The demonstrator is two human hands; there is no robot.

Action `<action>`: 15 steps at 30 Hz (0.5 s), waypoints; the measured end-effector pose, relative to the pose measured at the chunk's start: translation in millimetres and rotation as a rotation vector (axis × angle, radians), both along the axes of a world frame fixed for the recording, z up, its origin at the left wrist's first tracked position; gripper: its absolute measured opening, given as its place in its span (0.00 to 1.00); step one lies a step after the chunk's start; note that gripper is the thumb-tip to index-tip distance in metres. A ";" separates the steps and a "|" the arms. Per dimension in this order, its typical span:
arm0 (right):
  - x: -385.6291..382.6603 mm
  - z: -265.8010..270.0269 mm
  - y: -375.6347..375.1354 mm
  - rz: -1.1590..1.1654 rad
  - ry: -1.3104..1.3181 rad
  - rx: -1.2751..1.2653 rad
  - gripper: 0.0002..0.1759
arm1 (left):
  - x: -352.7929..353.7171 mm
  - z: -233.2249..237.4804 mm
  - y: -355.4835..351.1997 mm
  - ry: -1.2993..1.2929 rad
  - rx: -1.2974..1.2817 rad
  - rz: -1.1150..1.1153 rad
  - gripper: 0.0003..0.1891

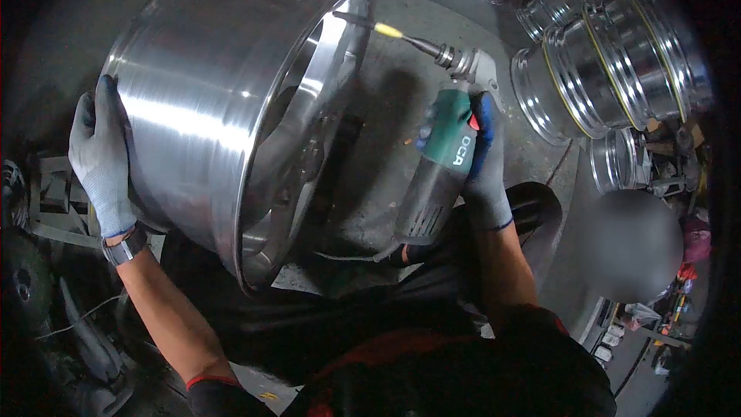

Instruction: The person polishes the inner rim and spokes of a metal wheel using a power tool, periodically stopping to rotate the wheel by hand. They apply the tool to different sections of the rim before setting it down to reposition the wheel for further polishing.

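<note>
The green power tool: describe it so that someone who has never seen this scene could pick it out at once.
Find the big shiny wheel rim filling the upper left. Just right of its open edge, the gloved right hand grips the power tool. It alone is green among silver rims, with a thin yellow-tipped bit.

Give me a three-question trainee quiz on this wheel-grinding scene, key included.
1. True or false: the right hand grips the green handheld power grinder.
2. Where does the grinder's yellow-banded bit point on the big shiny silver metal wheel rim? A) its outer barrel B) the lip of its open face C) its far closed side
3. Fill in: the gloved left hand lies against the rim's ____ barrel.
Key: 1 true; 2 B; 3 outer.
</note>
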State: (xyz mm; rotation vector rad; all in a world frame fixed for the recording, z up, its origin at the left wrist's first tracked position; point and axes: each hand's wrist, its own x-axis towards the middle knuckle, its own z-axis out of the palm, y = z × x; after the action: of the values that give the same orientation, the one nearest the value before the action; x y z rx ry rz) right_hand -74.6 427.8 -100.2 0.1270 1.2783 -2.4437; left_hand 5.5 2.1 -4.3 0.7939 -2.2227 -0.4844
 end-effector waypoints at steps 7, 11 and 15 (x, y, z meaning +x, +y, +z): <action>11.7 -9.9 6.3 0.061 0.003 0.092 0.32 | 5.8 -7.4 -6.8 0.064 0.070 -0.038 0.29; 1.1 -3.1 1.6 0.028 0.025 0.046 0.35 | 6.4 -15.3 -17.2 0.064 -0.085 -0.048 0.28; 7.2 -12.8 3.6 0.038 -0.011 0.039 0.38 | 7.1 -6.0 -4.3 0.025 -0.016 -0.056 0.31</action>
State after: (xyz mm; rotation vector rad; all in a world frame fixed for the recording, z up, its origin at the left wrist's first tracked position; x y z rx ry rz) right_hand -67.3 431.4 -113.0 0.1249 1.3124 -2.3835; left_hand 12.5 -2.2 -10.3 0.7155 -2.2280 -0.4996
